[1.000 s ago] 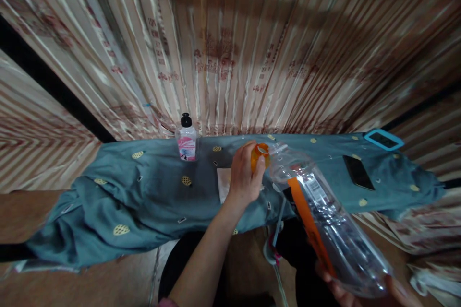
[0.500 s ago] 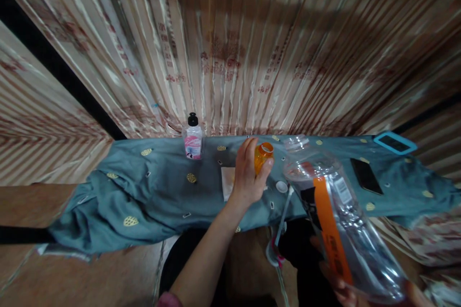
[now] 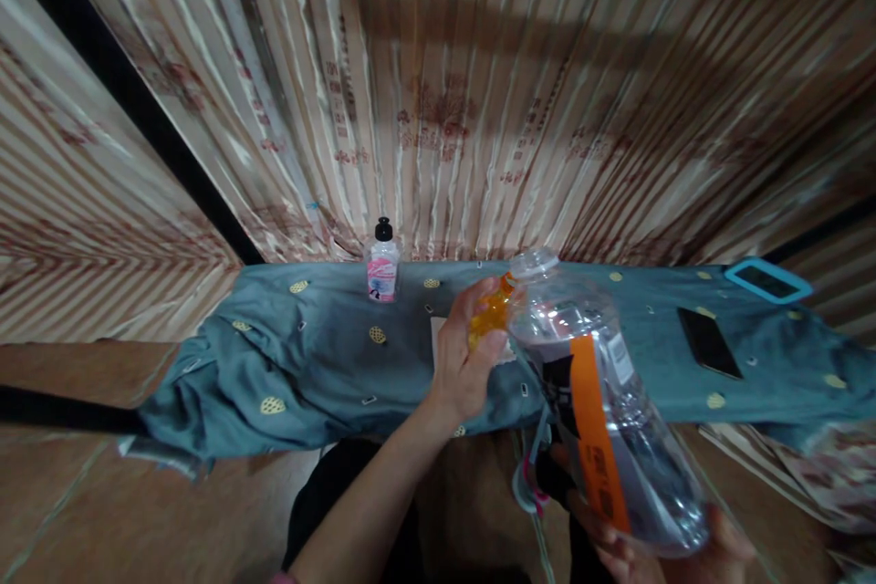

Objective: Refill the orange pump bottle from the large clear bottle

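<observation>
My left hand is closed round a small orange bottle, held tilted with its mouth against the open neck of a large clear plastic bottle. The big bottle has an orange label and holds some water. It leans toward the small one. My right hand grips it from below at its base, low at the right of the picture. Both bottles hang over the near edge of a surface draped in a teal cloth.
A small clear bottle with a pink label and black cap stands at the cloth's far edge. A white paper lies behind my left hand. A black phone and a blue-cased device lie at right. Striped curtains hang behind.
The large bottle has swung left and tipped toward the small orange bottle; their mouths now meet. My left hand has tilted the orange bottle toward it. The view shifted slightly left.
</observation>
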A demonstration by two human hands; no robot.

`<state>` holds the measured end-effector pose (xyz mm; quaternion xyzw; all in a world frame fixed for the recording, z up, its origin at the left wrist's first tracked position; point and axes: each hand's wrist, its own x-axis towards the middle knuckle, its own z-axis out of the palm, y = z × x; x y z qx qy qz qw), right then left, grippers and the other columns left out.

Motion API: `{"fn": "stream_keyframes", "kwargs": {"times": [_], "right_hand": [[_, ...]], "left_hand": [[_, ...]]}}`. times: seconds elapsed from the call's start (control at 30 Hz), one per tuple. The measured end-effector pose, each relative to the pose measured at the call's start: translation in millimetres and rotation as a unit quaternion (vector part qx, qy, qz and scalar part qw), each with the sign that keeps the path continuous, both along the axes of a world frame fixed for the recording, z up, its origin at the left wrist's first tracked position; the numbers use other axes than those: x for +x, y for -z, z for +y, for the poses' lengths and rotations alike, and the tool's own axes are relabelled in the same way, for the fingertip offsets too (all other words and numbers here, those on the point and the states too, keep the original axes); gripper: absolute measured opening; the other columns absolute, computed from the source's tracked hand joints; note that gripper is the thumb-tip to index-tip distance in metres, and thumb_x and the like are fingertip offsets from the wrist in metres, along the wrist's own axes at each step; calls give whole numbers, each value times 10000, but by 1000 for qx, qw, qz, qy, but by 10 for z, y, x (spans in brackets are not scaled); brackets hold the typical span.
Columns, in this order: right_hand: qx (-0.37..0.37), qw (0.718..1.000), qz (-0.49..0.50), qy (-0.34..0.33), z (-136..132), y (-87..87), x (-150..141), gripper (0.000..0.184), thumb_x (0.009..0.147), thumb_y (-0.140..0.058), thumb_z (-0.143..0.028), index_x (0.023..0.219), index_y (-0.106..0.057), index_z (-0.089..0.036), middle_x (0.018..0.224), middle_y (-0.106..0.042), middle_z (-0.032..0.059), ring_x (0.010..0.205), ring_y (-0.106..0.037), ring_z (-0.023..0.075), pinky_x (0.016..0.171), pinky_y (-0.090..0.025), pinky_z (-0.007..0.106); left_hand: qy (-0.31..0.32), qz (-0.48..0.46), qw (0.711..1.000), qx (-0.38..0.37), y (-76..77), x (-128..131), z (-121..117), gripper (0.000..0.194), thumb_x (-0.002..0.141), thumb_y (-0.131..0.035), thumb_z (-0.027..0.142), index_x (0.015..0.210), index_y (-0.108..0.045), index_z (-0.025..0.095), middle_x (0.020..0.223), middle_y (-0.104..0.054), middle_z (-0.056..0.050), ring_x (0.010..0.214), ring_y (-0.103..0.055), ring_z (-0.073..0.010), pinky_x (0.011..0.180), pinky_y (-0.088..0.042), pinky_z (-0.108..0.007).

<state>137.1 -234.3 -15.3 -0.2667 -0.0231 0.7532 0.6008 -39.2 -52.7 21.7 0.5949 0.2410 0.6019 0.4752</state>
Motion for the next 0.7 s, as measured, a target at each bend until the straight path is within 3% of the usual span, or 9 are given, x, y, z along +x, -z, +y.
{"fn": "stream_keyframes", "kwargs": {"times": [0.07,0.13,0.27,0.33,0.4,0.53,0.7], "right_hand": [[61,997,21,-41,83,35,-91,490,673,-778,-540,1053,-702,-241,1114,-590,137,834,-621,234,732,-527,246],[104,992,22,-63,170,64,-185,415,712,-772,-499,1023,-707,-231,1081,-609,111,861,-627,232,755,-523,243],[172,982,24,-71,332,109,-390,290,799,-722,-435,967,-718,-199,1042,-627,78,899,-629,237,790,-515,235],[193,978,24,-73,404,136,-490,231,811,-715,-390,902,-726,-178,1043,-625,86,940,-615,247,799,-513,248],[202,974,26,-97,473,169,-583,270,805,-724,-380,958,-717,-157,1010,-632,109,919,-622,235,805,-505,238],[194,975,30,-102,613,261,-746,312,763,-744,-373,978,-703,-152,1055,-619,91,878,-621,230,775,-505,233],[176,976,25,-122,779,428,-909,376,815,-674,-364,1102,-630,-126,1122,-589,111,1018,-572,275,846,-481,266]], "left_hand": [[75,-73,994,-44,-58,-35,-142,612,808,-509,582,1313,-422,246,1316,-531,-86,1236,-481,-281,1052,-379,-429],[111,-120,983,-80,-85,-64,-268,709,753,-592,582,1335,-394,227,1330,-520,-95,1236,-480,-285,1058,-374,-415],[137,-152,960,-188,-38,-125,-419,632,653,-721,519,1157,-535,186,1124,-637,-88,1069,-588,-264,977,-440,-398],[125,-173,946,-244,-2,-166,-440,558,591,-777,468,1028,-574,186,980,-671,-52,968,-621,-237,907,-478,-374],[99,-180,936,-286,12,-212,-432,502,542,-808,419,920,-587,172,872,-671,-26,854,-632,-199,824,-500,-329],[54,-171,922,-344,-8,-311,-375,452,540,-793,323,904,-587,153,755,-651,2,657,-597,-133,665,-493,-265],[3,-135,942,-306,26,-431,-277,411,528,-787,288,859,-593,140,760,-662,-3,659,-606,-138,658,-488,-265]]}}
